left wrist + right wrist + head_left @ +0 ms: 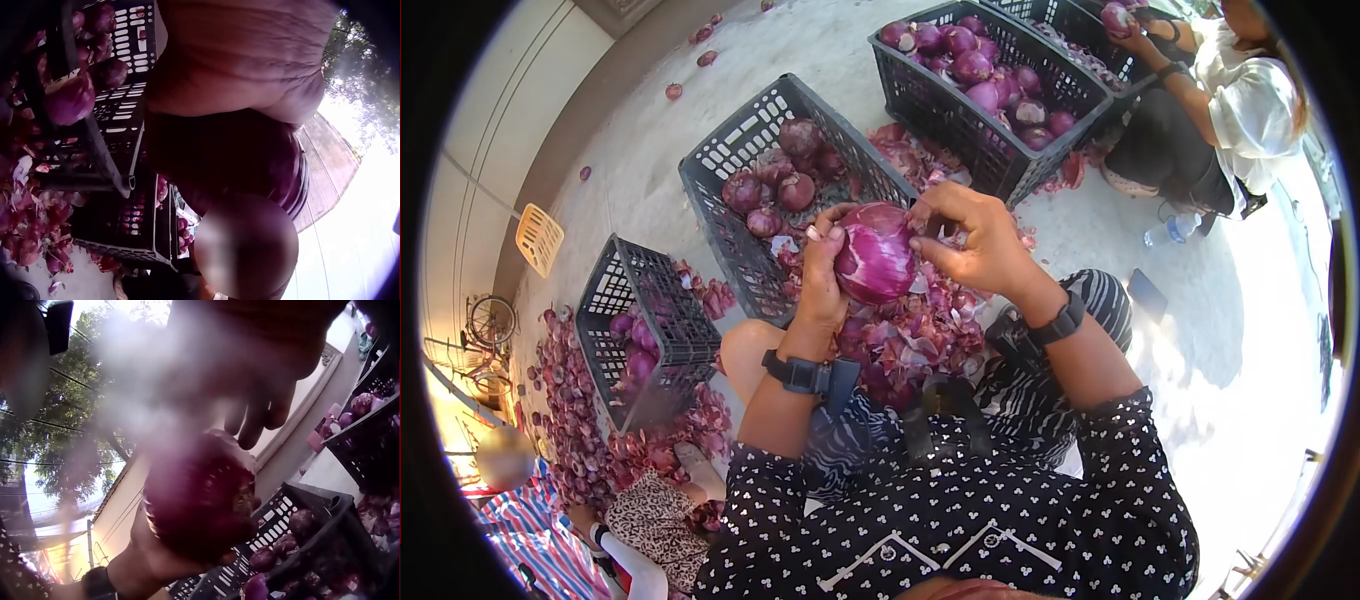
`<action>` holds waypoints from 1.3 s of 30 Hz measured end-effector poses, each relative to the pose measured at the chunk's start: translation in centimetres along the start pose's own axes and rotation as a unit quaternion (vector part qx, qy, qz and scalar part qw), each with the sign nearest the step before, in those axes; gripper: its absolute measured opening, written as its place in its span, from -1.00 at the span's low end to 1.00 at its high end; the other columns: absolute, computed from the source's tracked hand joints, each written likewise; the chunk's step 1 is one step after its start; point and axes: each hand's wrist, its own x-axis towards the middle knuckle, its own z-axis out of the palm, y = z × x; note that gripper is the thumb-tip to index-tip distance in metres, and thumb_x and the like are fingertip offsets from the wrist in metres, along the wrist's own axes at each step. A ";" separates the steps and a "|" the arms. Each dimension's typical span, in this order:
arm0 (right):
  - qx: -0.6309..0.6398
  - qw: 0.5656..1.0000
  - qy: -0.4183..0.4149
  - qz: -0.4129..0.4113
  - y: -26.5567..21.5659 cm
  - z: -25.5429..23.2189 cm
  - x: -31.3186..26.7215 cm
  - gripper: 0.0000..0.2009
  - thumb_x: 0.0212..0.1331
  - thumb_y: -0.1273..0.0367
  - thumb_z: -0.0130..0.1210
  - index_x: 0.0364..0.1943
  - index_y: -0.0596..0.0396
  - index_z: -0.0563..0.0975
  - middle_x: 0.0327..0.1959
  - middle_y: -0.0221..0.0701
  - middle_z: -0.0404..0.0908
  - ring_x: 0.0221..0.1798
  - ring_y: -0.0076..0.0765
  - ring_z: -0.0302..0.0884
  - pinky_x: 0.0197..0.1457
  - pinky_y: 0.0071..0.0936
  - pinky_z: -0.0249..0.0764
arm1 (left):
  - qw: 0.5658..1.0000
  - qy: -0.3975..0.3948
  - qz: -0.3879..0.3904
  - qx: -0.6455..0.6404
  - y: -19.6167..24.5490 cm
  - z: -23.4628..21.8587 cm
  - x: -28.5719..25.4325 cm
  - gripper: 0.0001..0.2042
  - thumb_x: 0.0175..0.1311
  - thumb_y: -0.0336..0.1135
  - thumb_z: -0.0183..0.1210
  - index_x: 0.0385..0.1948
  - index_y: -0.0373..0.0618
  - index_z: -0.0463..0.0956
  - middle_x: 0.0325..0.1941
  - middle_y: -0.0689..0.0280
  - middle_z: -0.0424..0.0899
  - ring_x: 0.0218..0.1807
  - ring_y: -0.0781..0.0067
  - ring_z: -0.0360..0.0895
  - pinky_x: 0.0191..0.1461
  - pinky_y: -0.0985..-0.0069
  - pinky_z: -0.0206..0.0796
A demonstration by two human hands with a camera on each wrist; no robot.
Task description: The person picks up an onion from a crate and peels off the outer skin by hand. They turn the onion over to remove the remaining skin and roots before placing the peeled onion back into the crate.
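Observation:
A large, glossy purple-red onion is held up over a heap of loose skins. The left hand grips it from its left side, fingers and thumb curled round it. At its upper right, the right hand has thumb and forefinger bent close together against the onion's edge; whether a bit of skin is between them is too small to tell. In the left wrist view the onion is dark beneath the left hand. The right wrist view shows the onion blurred, below the right hand.
A black crate with several onions stands just beyond the hands. Fuller crates stand at the upper right and left. Skins lie between the knees. Other people sit at the right and lower left; a bottle lies on the ground.

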 end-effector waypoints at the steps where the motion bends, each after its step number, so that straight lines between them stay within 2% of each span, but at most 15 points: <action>1: 0.000 1.000 0.001 0.001 0.1 0.0 0.0 -0.77 -0.13 0.39 0.31 -0.35 0.14 0.58 -0.35 -0.29 0.58 -0.38 -0.20 0.58 -0.34 -0.43 0.46 | 1.000 0.000 -0.001 0.000 0.0 -0.1 0.0 -0.58 0.26 -0.12 -0.09 0.05 -0.20 0.26 0.07 0.16 0.45 0.12 0.31 0.41 0.24 0.36 0.23; 6: -0.049 0.993 0.005 -0.110 0.9 0.0 0.1 -0.79 -0.11 0.41 0.30 -0.32 0.10 0.59 -0.29 -0.31 0.58 -0.25 -0.20 0.58 -0.24 -0.42 0.49 | 0.997 -0.006 0.015 0.081 0.5 0.4 -0.1 -0.54 0.21 -0.13 -0.04 0.05 -0.27 0.25 0.02 0.11 0.47 0.07 0.33 0.44 0.19 0.42 0.26; 12: -0.082 0.990 -0.032 -0.111 1.0 -0.1 -0.2 -0.83 -0.08 0.43 0.27 -0.35 0.10 0.60 -0.30 -0.30 0.58 -0.27 -0.15 0.58 -0.23 -0.38 0.51 | 0.991 -0.011 0.001 0.133 0.0 -0.7 0.1 -0.56 0.18 -0.20 0.01 0.04 -0.28 0.29 -0.06 0.19 0.46 -0.02 0.48 0.42 0.10 0.54 0.26; 19: -0.098 0.989 -0.051 -0.094 2.0 0.3 -0.1 -0.86 -0.05 0.49 0.23 -0.35 0.12 0.59 -0.29 -0.29 0.59 -0.24 -0.19 0.58 -0.19 -0.43 0.49 | 0.981 -0.035 0.003 0.190 0.5 0.2 -0.1 -0.57 0.20 -0.21 0.01 0.05 -0.28 0.30 -0.06 0.18 0.46 -0.02 0.48 0.41 0.11 0.54 0.25; 22: -0.113 0.992 0.035 -0.033 2.9 1.3 -0.2 -0.85 0.07 0.47 0.14 -0.25 0.16 0.57 -0.30 -0.29 0.61 -0.28 -0.27 0.59 -0.22 -0.48 0.48 | 0.987 -0.019 -0.003 0.161 0.1 0.2 -0.1 -0.59 0.22 -0.24 -0.01 0.05 -0.28 0.28 -0.04 0.17 0.45 -0.01 0.47 0.41 0.12 0.53 0.24; 24: -0.039 0.980 0.060 0.187 3.5 1.7 0.0 -0.75 0.18 0.36 0.09 -0.10 0.19 0.53 -0.20 -0.35 0.61 -0.19 -0.41 0.56 -0.15 -0.51 0.46 | 0.990 0.004 0.049 0.135 -0.1 0.1 0.1 -0.58 0.23 -0.26 -0.02 0.08 -0.28 0.22 -0.02 0.16 0.44 0.02 0.45 0.40 0.14 0.52 0.24; 25: -0.040 0.980 0.059 0.184 3.5 1.7 0.1 -0.75 0.18 0.36 0.09 -0.10 0.19 0.53 -0.20 -0.35 0.61 -0.19 -0.41 0.56 -0.15 -0.51 0.46 | 0.990 0.005 0.053 0.134 -0.2 0.3 0.1 -0.58 0.23 -0.26 -0.02 0.08 -0.28 0.22 -0.02 0.16 0.44 0.02 0.45 0.40 0.14 0.52 0.24; 27: 0.231 0.931 0.004 0.284 3.1 2.0 0.2 -0.58 0.22 0.16 0.05 -0.04 0.27 0.51 -0.20 -0.29 0.60 -0.13 -0.34 0.55 -0.10 -0.38 0.41 | 0.996 0.050 0.059 0.047 -0.2 0.7 0.1 -0.53 0.22 -0.25 0.02 0.11 -0.26 0.14 0.00 0.16 0.40 0.04 0.42 0.38 0.17 0.49 0.22; 28: 0.283 0.906 -0.051 0.312 2.9 1.9 -0.1 -0.39 0.17 0.12 0.14 0.17 0.29 0.31 -0.02 -0.32 0.49 0.04 -0.39 0.43 0.05 -0.40 0.37 | 0.996 0.051 0.063 0.047 -0.3 0.7 0.1 -0.53 0.22 -0.25 0.02 0.11 -0.26 0.14 0.00 0.16 0.40 0.04 0.42 0.38 0.17 0.49 0.22; 31: 0.348 0.908 -0.055 0.227 2.5 3.8 -1.1 -0.21 0.06 0.18 0.27 0.30 0.20 0.10 0.14 -0.29 0.36 0.11 -0.34 0.39 0.16 -0.40 0.35 | 0.993 0.071 0.089 0.021 -1.2 0.7 0.0 -0.46 0.21 -0.23 0.06 0.15 -0.24 0.05 0.05 0.14 0.34 0.10 0.38 0.34 0.21 0.43 0.18; 32: 0.397 0.878 -0.051 0.262 3.0 4.2 -0.9 -0.08 -0.10 0.28 0.39 0.31 0.19 0.01 0.19 -0.26 0.28 0.15 -0.31 0.36 0.22 -0.42 0.32 | 0.993 0.065 0.090 0.048 -1.6 0.9 -0.1 -0.43 0.20 -0.22 0.08 0.16 -0.23 0.02 0.07 0.14 0.31 0.12 0.36 0.31 0.24 0.41 0.15; 33: 0.397 0.878 -0.052 0.261 2.7 4.1 -0.7 -0.08 -0.10 0.28 0.39 0.31 0.19 0.01 0.19 -0.26 0.28 0.15 -0.31 0.36 0.22 -0.42 0.32 | 0.991 0.060 0.092 0.075 -1.9 0.9 -0.2 -0.40 0.19 -0.22 0.10 0.17 -0.22 -0.01 0.10 0.14 0.28 0.15 0.34 0.29 0.26 0.39 0.13; 36: 0.476 0.816 0.003 0.328 2.1 3.6 -0.4 -0.09 -0.25 0.37 0.45 0.27 0.10 0.13 0.15 -0.24 0.33 0.15 -0.22 0.38 0.15 -0.38 0.43 | 0.992 0.010 0.068 0.110 -1.1 0.6 -0.1 -0.34 0.17 -0.21 0.15 0.19 -0.22 -0.05 0.14 0.11 0.25 0.19 0.31 0.24 0.30 0.36 0.06; 37: 0.474 0.817 0.002 0.327 2.5 3.4 -0.3 -0.09 -0.25 0.37 0.45 0.27 0.10 0.13 0.15 -0.24 0.33 0.15 -0.22 0.38 0.15 -0.38 0.43 | 0.994 -0.022 0.043 0.101 -0.3 0.7 0.0 -0.33 0.15 -0.22 0.17 0.20 -0.22 -0.06 0.14 0.10 0.26 0.20 0.31 0.23 0.31 0.36 0.04; 39: 0.310 0.915 0.017 0.257 3.1 2.9 -0.2 -0.12 -0.27 0.36 0.43 0.25 0.07 0.17 0.12 -0.22 0.39 0.14 -0.21 0.41 0.14 -0.35 0.43 | 0.992 -0.030 0.035 0.121 0.9 0.3 0.1 -0.35 0.13 -0.25 0.20 0.18 -0.23 0.01 0.14 0.09 0.29 0.21 0.31 0.25 0.30 0.37 0.08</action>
